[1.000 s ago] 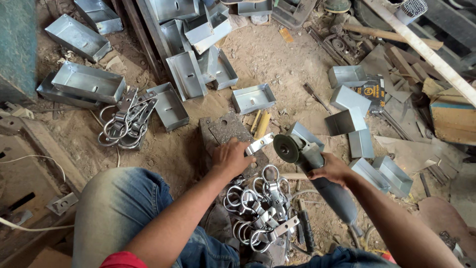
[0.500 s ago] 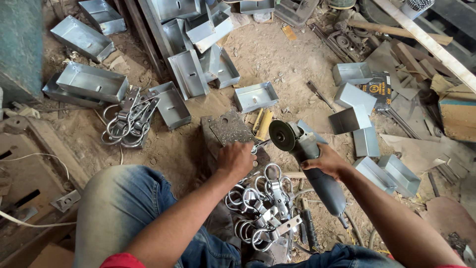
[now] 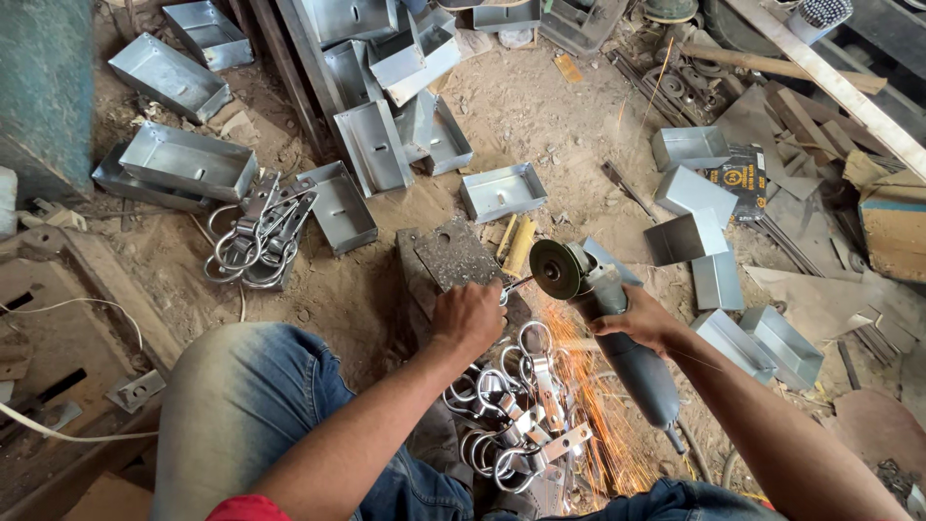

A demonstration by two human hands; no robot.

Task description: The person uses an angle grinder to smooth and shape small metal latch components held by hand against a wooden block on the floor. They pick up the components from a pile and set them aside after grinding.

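Workshop floor of packed dirt [image 3: 569, 125] serves as the working surface, strewn with sheet-metal parts and scrap. Left hand [image 3: 470, 316] is closed, fingers [image 3: 482, 333] together and clamped on a small metal clamp piece [image 3: 511, 287], pinning it against a dark steel block [image 3: 453, 256] that lies on the floor just ahead of the person's knee. Only a short bright end of the piece shows beyond the knuckles; its long axis runs roughly left to right, pointing from the left hand toward the grinder disc. Right hand [image 3: 637, 320] is wrapped firmly around the body of an angle grinder [image 3: 617, 338], fingers closed on the housing. The grinder's long axis slants from the lower right up toward the upper left, with its disc [image 3: 555, 268] at the near end, edge touching or just beside the exposed tip of the piece. Orange sparks [image 3: 588, 405] fall downward and toward the person from that contact area. The piece therefore lies between the two hands, held by the left and met from the right. Below the hands sits a pile of shiny looped metal clamps [image 3: 511, 415]; a second similar pile [image 3: 256, 236] lies well apart to the left. Open galvanised boxes [image 3: 502, 191] are scattered beyond the block.
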